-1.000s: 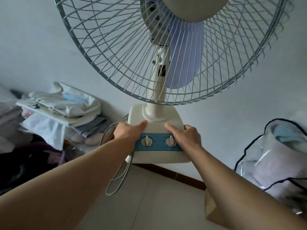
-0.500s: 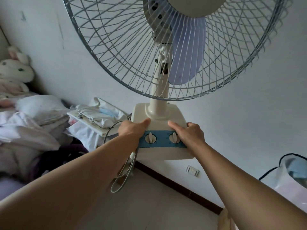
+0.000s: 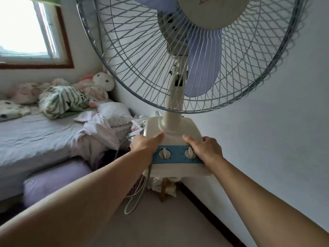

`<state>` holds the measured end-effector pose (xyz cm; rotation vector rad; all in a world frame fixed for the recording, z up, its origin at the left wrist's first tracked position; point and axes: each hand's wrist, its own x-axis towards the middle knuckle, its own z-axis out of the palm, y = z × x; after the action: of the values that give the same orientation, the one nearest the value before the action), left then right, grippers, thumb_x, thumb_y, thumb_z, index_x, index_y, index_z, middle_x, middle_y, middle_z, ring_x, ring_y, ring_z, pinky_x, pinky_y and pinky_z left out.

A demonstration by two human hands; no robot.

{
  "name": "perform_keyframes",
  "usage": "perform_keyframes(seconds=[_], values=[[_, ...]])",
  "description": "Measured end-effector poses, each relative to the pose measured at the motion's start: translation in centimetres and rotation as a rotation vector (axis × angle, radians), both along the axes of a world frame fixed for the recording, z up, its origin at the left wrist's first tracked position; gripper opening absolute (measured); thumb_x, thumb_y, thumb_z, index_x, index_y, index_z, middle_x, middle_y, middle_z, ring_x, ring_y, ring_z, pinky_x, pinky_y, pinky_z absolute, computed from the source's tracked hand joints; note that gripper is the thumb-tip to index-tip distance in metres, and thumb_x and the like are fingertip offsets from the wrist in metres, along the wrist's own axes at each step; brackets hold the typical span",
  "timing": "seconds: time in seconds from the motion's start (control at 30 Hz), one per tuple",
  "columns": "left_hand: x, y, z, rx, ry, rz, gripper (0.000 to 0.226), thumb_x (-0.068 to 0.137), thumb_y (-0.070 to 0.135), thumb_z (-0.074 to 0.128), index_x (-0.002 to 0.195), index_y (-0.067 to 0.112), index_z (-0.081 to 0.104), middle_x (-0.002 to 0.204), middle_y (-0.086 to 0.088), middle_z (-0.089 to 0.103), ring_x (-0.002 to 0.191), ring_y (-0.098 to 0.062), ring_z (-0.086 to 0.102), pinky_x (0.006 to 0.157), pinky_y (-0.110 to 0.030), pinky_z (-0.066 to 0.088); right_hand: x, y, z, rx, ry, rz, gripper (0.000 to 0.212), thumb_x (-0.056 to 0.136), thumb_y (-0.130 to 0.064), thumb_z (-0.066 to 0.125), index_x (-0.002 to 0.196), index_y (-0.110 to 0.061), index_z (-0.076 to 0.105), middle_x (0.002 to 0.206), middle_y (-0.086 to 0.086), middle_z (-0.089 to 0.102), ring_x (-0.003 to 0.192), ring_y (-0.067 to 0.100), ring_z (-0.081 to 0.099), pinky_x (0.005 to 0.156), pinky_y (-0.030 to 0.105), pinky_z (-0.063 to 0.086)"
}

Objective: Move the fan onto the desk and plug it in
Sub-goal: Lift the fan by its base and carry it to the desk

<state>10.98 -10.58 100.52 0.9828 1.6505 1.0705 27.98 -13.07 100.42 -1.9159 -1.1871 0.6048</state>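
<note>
You have swung left since the earlier frame; a bed and window now show where folded laundry was; your left hand and right hand clasp the base of the fan, held in the air, stem upright, grille facing you; its cord dangles.

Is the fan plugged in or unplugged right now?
Cannot tell. The fan is carried in both hands; its cord dangles in a loop, plug end not visible.
</note>
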Motion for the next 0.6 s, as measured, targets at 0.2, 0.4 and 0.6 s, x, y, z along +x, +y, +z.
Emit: perform_keyframes(seconds=[0.2,0.4,0.6], values=[[-8.7,-1.7,0.7,0.022,-0.007,0.157,0.074,0.061,0.050,0.080,0.115,0.003,0.059,0.112,-0.016,0.066,0.099,-0.033,0.065,0.089,-0.042,0.055,-8.4,1.1,0.5,0.041,0.010,0.179,0.057,0.071,-0.062,0.064,0.096,-0.010,0.064,0.082,0.000,0.062,0.065,0.012,0.052,0.043,0.017,0.033],[-19.4,-4.3,0.5,0.013,-0.026,0.297,0.079,0.060,0.051,0.080,0.117,0.001,0.059,0.116,-0.019,0.065,0.106,-0.035,0.063,0.093,-0.044,0.052,-19.4,1.3,0.7,0.037,0.030,0.355,0.064,0.066,-0.064,0.066,0.098,-0.009,0.067,0.084,0.002,0.061,0.065,0.011,0.054,0.052,0.023,0.035],[-30.9,-8.3,0.6,-0.019,0.062,0.448,0.078,0.064,0.057,0.074,0.117,0.003,0.058,0.113,-0.018,0.065,0.103,-0.036,0.063,0.090,-0.044,0.052,-31.4,-0.1,0.5,0.030,0.056,0.519,0.071,0.064,-0.064,0.068,0.105,-0.007,0.067,0.103,0.012,0.069,0.091,0.025,0.062,0.072,0.029,0.044]])
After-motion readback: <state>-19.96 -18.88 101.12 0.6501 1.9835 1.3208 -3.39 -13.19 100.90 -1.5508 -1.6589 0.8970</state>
